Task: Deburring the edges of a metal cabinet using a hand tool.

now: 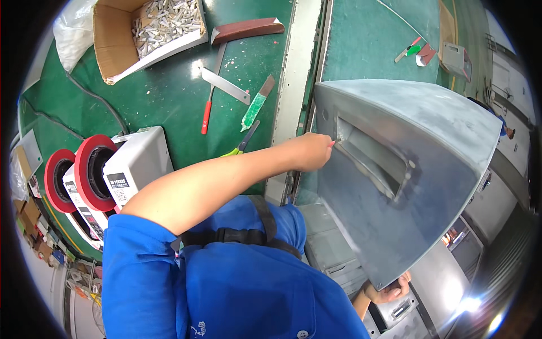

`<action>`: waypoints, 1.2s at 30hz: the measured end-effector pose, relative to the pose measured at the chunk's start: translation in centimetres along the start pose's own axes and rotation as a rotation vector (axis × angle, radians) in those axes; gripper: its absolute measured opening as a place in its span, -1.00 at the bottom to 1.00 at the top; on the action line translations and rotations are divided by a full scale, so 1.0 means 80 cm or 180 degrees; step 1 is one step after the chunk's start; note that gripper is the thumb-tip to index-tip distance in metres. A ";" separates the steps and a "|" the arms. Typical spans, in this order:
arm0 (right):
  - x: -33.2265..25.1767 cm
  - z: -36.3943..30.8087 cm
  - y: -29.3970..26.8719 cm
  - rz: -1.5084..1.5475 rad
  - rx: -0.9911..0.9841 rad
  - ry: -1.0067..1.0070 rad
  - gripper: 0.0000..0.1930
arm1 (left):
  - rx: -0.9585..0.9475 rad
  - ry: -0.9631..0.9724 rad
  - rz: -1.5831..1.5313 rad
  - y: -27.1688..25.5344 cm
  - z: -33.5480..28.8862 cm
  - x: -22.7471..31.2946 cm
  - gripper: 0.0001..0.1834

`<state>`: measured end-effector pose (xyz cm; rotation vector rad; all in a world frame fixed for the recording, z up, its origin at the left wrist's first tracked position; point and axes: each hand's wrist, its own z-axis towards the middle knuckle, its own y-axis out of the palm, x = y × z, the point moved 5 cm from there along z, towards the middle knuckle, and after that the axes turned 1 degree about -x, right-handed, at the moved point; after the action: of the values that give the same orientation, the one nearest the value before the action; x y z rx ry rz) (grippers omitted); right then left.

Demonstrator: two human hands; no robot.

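Note:
A large grey sheet-metal housing (361, 226) with a rectangular recessed opening (375, 158) stands tilted on the right. My left hand (309, 152) is closed at the opening's upper left corner, pinching a slim tool with a pinkish-red part (331, 144). Most of that tool is hidden by my fingers, so its kind cannot be told. Smoothed, darker patches surround the opening. Down at the housing's lower corner, my right hand (389, 291) has its fingers curled against the edge, partly behind the metal.
On the green bench lie a red-handled file (207, 116), a steel strip (226, 86), a green-handled scraper (257, 104), scissors (244, 141) and a maroon block (248, 29). A carton (116, 42) of small metal pieces and a tape dispenser (144, 152) stand left.

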<state>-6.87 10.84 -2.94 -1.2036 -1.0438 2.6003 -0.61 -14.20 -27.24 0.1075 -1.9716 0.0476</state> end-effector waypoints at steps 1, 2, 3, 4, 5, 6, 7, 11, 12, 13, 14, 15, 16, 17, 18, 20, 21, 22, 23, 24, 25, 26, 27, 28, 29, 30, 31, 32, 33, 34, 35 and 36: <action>0.000 0.000 0.000 -0.0006 -0.0062 -0.0019 -0.75 | 0.0047 0.0032 -0.0008 0.000 -0.002 -0.001 -0.70; 0.000 0.001 -0.001 -0.0013 -0.0125 -0.0037 -0.75 | 0.0092 0.0065 -0.0016 -0.001 -0.004 -0.001 -0.70; 0.000 -0.001 -0.002 -0.0021 -0.0176 -0.0037 -0.75 | 0.0122 0.0088 -0.0013 -0.002 -0.006 0.000 -0.69; 0.000 -0.002 -0.001 -0.0009 -0.0158 -0.0016 -0.75 | 0.0073 0.0048 0.0143 -0.006 -0.005 0.000 -0.69; 0.000 -0.001 0.001 0.0001 -0.0140 0.0005 -0.75 | 0.0022 0.0009 0.0299 -0.012 -0.002 0.000 -0.69; 0.000 0.000 0.002 0.0010 -0.0116 0.0002 -0.74 | -0.0015 -0.0007 0.0455 -0.017 0.000 0.003 -0.69; 0.000 0.001 0.002 -0.0013 -0.0093 -0.0008 -0.74 | 0.0050 -0.0032 0.0668 -0.019 -0.001 0.006 -0.69; 0.000 0.001 0.001 -0.0155 0.0016 -0.0037 -0.73 | 0.0201 -0.0078 0.0901 -0.014 -0.004 0.011 -0.71; -0.002 0.002 0.001 -0.0204 0.0037 -0.0048 -0.73 | 0.0218 -0.0079 0.0794 -0.010 -0.004 0.010 -0.72; -0.003 0.003 0.001 -0.0172 0.0020 -0.0046 -0.73 | 0.0135 0.0097 0.0682 -0.003 0.002 0.003 -0.72; -0.003 0.002 0.000 -0.0139 0.0002 -0.0046 -0.73 | 0.0054 0.0274 0.0571 0.003 0.012 -0.009 -0.73; -0.001 0.001 -0.001 -0.0108 -0.0002 -0.0029 -0.72 | -0.0043 0.0447 0.0475 -0.004 0.011 0.000 -0.73; 0.001 0.000 -0.003 -0.0088 -0.0002 -0.0058 -0.72 | -0.0415 -0.0030 -0.0148 -0.006 0.011 -0.003 -0.74; 0.002 -0.001 -0.004 -0.0071 0.0000 -0.0086 -0.72 | -0.0786 -0.0507 -0.0773 -0.007 0.008 -0.003 -0.74; 0.003 -0.001 -0.005 -0.0060 -0.0012 -0.0102 -0.72 | -0.1161 -0.0994 -0.1414 -0.008 -0.001 0.000 -0.75; 0.002 0.000 0.000 -0.0058 -0.0017 -0.0077 -0.72 | -0.1149 -0.0971 -0.1524 -0.013 -0.004 -0.002 -0.75; 0.001 0.001 0.001 -0.0068 -0.0013 -0.0072 -0.72 | -0.1151 -0.0948 -0.1577 -0.015 -0.004 -0.003 -0.76; 0.001 0.000 0.000 -0.0069 0.0039 -0.0067 -0.72 | -0.1119 -0.0899 -0.1247 -0.019 -0.003 -0.006 -0.75; 0.001 0.000 0.000 -0.0071 0.0092 -0.0061 -0.72 | -0.1087 -0.0848 -0.0916 -0.023 -0.001 -0.009 -0.74; 0.001 -0.001 0.000 -0.0061 0.0139 -0.0034 -0.72 | -0.1049 -0.0818 -0.0587 -0.027 -0.002 -0.012 -0.73; 0.000 -0.001 0.001 -0.0082 0.0087 -0.0041 -0.72 | -0.0740 -0.0526 -0.0189 -0.027 0.003 -0.013 -0.72; -0.001 0.001 0.001 -0.0101 0.0035 -0.0047 -0.72 | -0.0430 -0.0232 0.0207 -0.021 0.008 -0.014 -0.71; -0.001 0.002 0.001 -0.0124 -0.0003 -0.0069 -0.72 | -0.0116 0.0083 0.0610 -0.021 0.009 -0.007 -0.70; -0.001 0.001 0.001 -0.0123 0.0010 -0.0050 -0.72 | -0.0145 0.0038 0.0594 -0.016 0.010 -0.007 -0.70; -0.001 0.000 0.003 -0.0120 0.0020 -0.0033 -0.72 | -0.0172 -0.0009 0.0576 -0.013 0.010 -0.009 -0.69; -0.001 0.001 0.004 -0.0110 0.0025 -0.0023 -0.72 | -0.0187 -0.0056 0.0556 -0.013 0.009 -0.008 -0.68; -0.002 0.002 0.004 -0.0104 0.0054 -0.0039 -0.72 | -0.0272 0.0008 0.0511 -0.010 0.013 -0.008 -0.70; -0.002 0.002 0.003 -0.0096 0.0079 -0.0056 -0.72 | -0.0353 0.0071 0.0465 -0.007 0.022 -0.011 -0.71; -0.002 0.001 0.002 -0.0091 0.0103 -0.0059 -0.72 | -0.0445 0.0125 0.0418 -0.012 0.020 -0.006 -0.73; -0.002 0.000 0.001 -0.0129 0.0096 -0.0053 -0.72 | -0.0741 -0.0306 -0.0175 -0.015 0.017 -0.009 -0.74; -0.002 0.000 0.001 -0.0168 0.0088 -0.0048 -0.72 | -0.1031 -0.0734 -0.0773 -0.018 0.013 -0.011 -0.76; -0.002 0.001 0.001 -0.0201 0.0082 -0.0066 -0.72 | -0.1302 -0.1140 -0.1374 -0.019 0.005 -0.008 -0.77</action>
<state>-6.81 10.66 -2.84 -1.1216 -1.0314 2.5757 -0.59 -15.74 -27.97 0.2855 -2.2283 -0.6942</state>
